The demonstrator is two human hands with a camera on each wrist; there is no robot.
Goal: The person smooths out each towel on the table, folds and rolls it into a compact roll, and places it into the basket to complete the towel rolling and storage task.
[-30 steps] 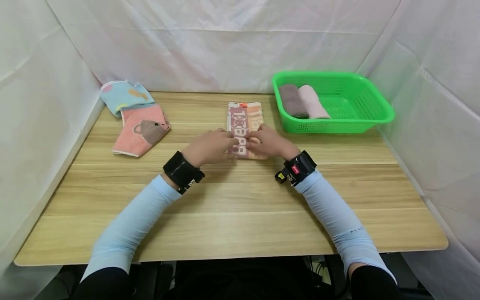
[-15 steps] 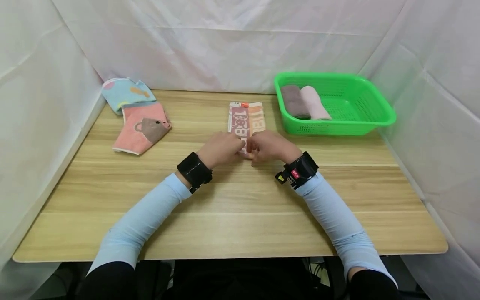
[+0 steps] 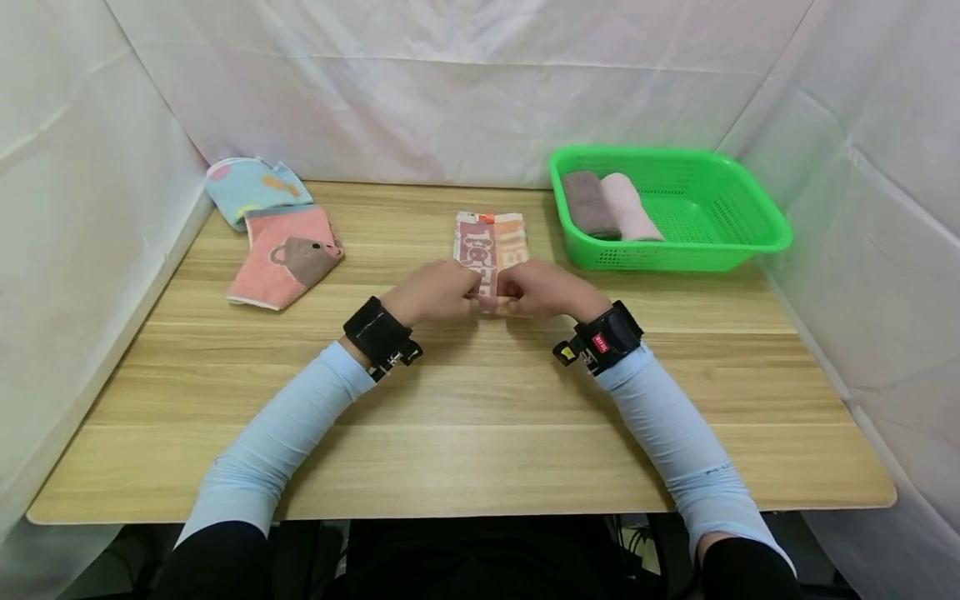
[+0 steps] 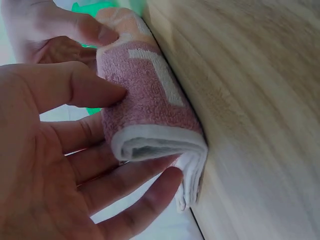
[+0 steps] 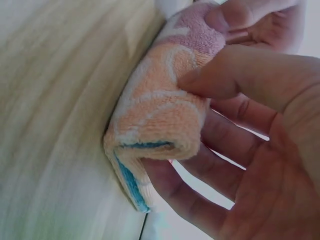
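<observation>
A folded mauve and orange towel (image 3: 491, 242) with white lettering lies mid-table, its length running away from me. Its near end is curled over into a thick roll, and the layered edges show in both wrist views. My left hand (image 3: 435, 292) pinches the mauve side of that roll (image 4: 145, 95), thumb on top and fingers behind. On the orange side (image 5: 160, 110), my right hand (image 3: 551, 290) does the same with thumb and fingers. The two hands are close together; in the head view they cover most of the roll.
At the back right stands a green basket (image 3: 678, 257) holding a grey-brown rolled towel (image 3: 590, 204) and a pale pink one (image 3: 630, 208). A pink towel with a bear (image 3: 258, 271) overlaps a light blue towel (image 3: 251, 187) at the left. White curtains (image 3: 450, 100) enclose the table.
Both hands have curled their fingers around the towel's near end, which is now turned up into a roll. The towel's far edge has shifted slightly toward me.
</observation>
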